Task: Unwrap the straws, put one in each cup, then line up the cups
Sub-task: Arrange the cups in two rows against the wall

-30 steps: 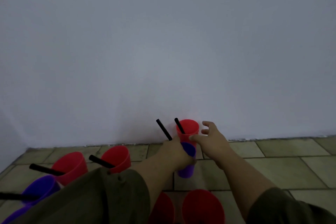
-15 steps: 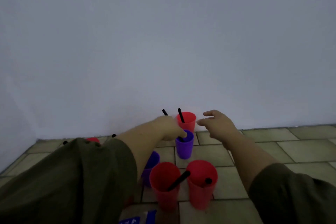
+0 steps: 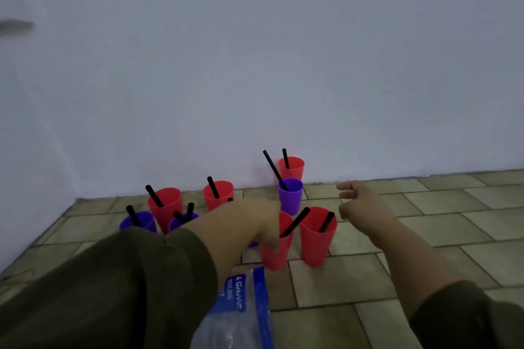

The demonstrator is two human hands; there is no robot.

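Observation:
Several red and purple cups stand on the tiled floor near the wall, each with a black straw in it. A red cup [image 3: 292, 170] is against the wall, with a purple cup [image 3: 290, 198] right in front of it. Two red cups [image 3: 278, 255] [image 3: 317, 241] stand nearest me. My left hand [image 3: 255, 221] curls against the left side of the near-left red cup, hiding part of its rim and a purple cup [image 3: 253, 244] behind it. My right hand [image 3: 360, 204] hovers to the right of the purple cup, fingers loosely apart, holding nothing.
To the left stand two more red cups [image 3: 166, 207] [image 3: 218, 194] and two purple cups [image 3: 139, 221] [image 3: 183, 219] in a loose cluster. A clear plastic bag with a blue label [image 3: 241, 312] lies on the floor near me. The white wall [image 3: 255, 65] closes off the back.
My left hand has let go of the purple cup by the wall and drawn back to the near-left red cup. My right hand has pulled slightly back. The view has tilted down.

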